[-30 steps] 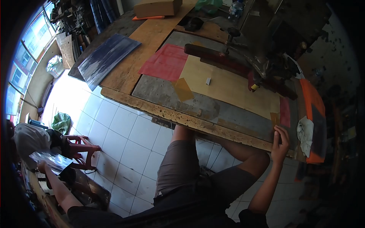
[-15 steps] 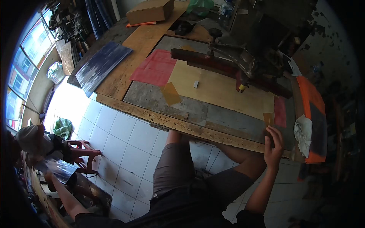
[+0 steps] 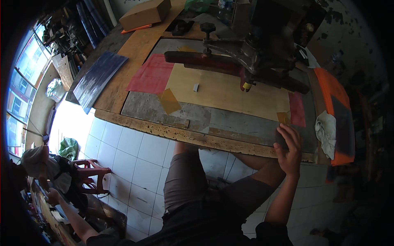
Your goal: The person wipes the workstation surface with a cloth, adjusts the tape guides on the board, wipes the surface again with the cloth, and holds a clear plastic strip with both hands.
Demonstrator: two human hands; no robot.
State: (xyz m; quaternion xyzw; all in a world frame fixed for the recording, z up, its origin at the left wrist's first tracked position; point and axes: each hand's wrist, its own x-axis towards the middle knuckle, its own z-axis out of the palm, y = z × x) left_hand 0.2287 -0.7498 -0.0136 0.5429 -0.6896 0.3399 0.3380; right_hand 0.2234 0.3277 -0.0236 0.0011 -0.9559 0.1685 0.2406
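My right hand (image 3: 289,149) rests at the front right of the work table (image 3: 172,133), fingers apart and holding nothing, by a strip of brown tape (image 3: 283,118). Far out at the lower left is my left hand (image 3: 52,197), its fingers bent; what it holds, if anything, is too unclear to tell. A cream sheet (image 3: 221,92) lies on the grey board, with a small white piece (image 3: 196,87) on it. Red sheets (image 3: 151,74) flank it at both ends. Over its back edge extends a dark red metal arm (image 3: 205,61).
A person (image 3: 45,164) is at the left beside a red stool (image 3: 92,176). On the table are a glossy dark sheet (image 3: 100,78), a cardboard box (image 3: 145,14), and, at the right, a white cloth (image 3: 325,135) over orange material (image 3: 324,84).
The view has shifted, so the table appears further left. The shiny sheet at my left hand no longer shows clearly there. My right hand's fingers have spread a little.
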